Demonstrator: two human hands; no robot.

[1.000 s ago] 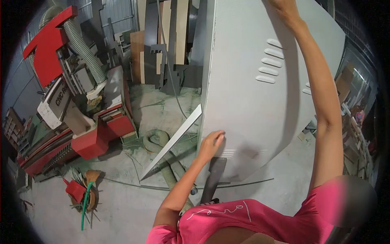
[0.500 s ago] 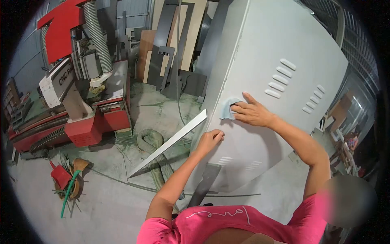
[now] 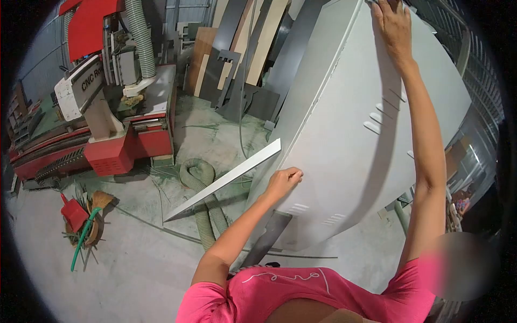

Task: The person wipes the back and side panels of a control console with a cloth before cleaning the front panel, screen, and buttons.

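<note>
A large light-grey metal cabinet (image 3: 334,156) with slotted vents stands tilted in front of me. My right hand (image 3: 395,29) is stretched far up, pressed to the panel near its top edge. Under its fingers is the blue-grey cloth (image 3: 372,1), of which only a sliver shows at the frame's upper border. My left hand (image 3: 285,182) is curled closed at the cabinet's lower left edge, close to the panel; whether anything is inside its fingers is hidden. A white angled bar (image 3: 226,180) reaches from that edge down to the floor at the left.
A red CNC machine (image 3: 113,151) stands at left. A ribbed hose (image 3: 203,215) lies on the floor. A red dustpan (image 3: 74,211) and a broom (image 3: 99,200) are at lower left. Board offcuts (image 3: 221,70) lean behind. A dark support (image 3: 269,237) stands below the cabinet.
My right hand has slid with the cloth from the middle of the panel up to its top edge, the arm straightening. My left hand stays closed near the edge. The view has shifted slightly.
</note>
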